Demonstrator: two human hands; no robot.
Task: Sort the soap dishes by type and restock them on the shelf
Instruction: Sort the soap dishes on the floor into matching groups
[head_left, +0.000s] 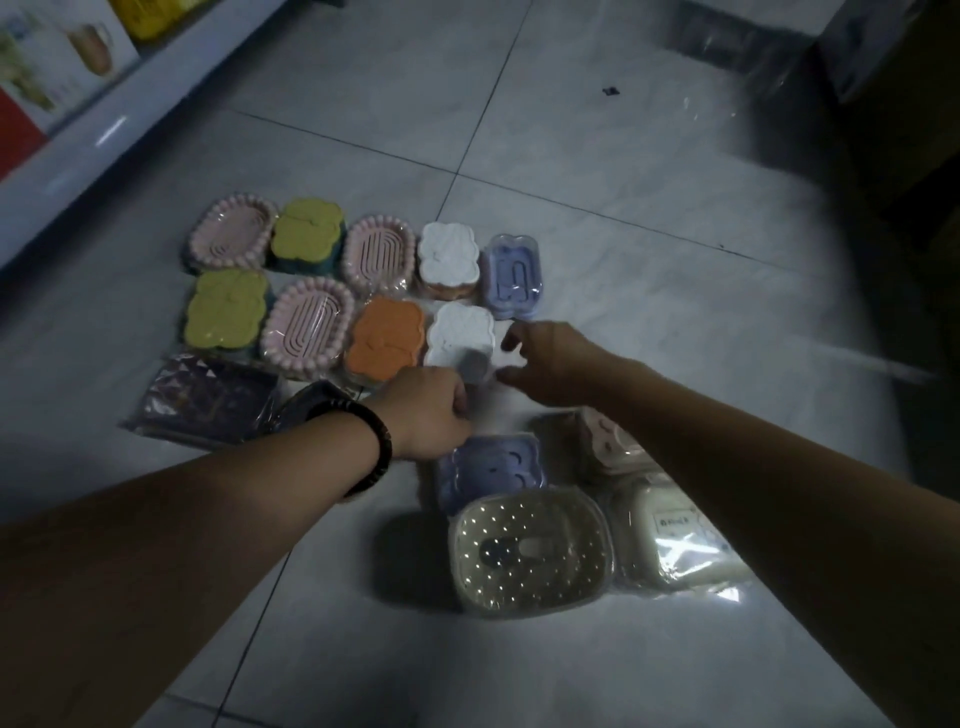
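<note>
Reaching down with both arms, I have the white soap dish (460, 335) between my hands on the tiled floor (597, 171). It sits just right of the orange soap dish (387, 338), touching it, and looks slightly tilted and blurred. My right hand (545, 364) pinches its far-right edge, one finger above and the thumb below. My left hand (428, 410), just nearer to me than the orange soap dish, is curled at the white dish's near corner. The fingertips are hidden behind my knuckles, so I cannot tell whether that hand truly grips. A black wristband (374, 447) circles my left wrist.

Just left of the orange soap dish lies a pink oval dish (306, 325), and left of that a yellow-green dish (226, 309). Beyond the orange soap dish runs a second row, with a second pink oval dish (382, 254), another white dish (449, 254) and a lilac wrapped dish (511, 275) towards the right. Nearer me and left of the orange soap dish is a dark purple packet (208, 400). Nearer me and right of it are a lilac dish (491, 467) and a cream perforated dish (530, 551). The shelf (78, 156) stands well beyond it to the left.
</note>
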